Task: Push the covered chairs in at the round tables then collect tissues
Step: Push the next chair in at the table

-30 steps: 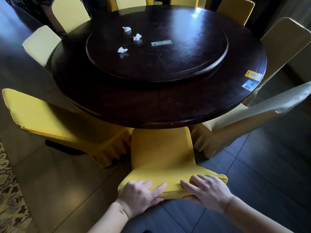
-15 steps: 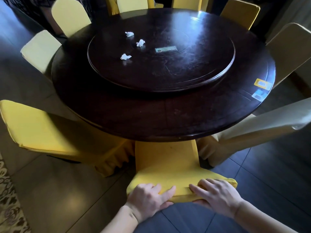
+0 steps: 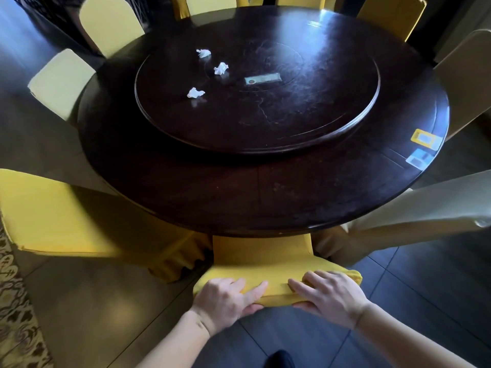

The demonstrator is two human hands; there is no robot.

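Observation:
A yellow-covered chair (image 3: pixel 261 257) stands right in front of me, its seat tucked under the dark round table (image 3: pixel 225 197). My left hand (image 3: pixel 225 298) and my right hand (image 3: pixel 329 296) both grip the top of its backrest, thumbs underneath. Three crumpled white tissues lie on the table's lazy Susan (image 3: pixel 292 128): one far tissue (image 3: pixel 203 52), one middle tissue (image 3: pixel 220 68), and one near tissue (image 3: pixel 195 92).
More covered chairs ring the table: a yellow chair (image 3: pixel 53 216) at the near left, a pale chair (image 3: pixel 425 211) at the near right. A card (image 3: pixel 262 80) lies on the turntable; a yellow tag (image 3: pixel 423 139) and a blue tag (image 3: pixel 419 159) sit near the right rim. A patterned rug (image 3: pixel 16 314) lies at the left.
The chair has slid forward under the table with both hands on its backrest; less of the backrest shows, and the table looks closer.

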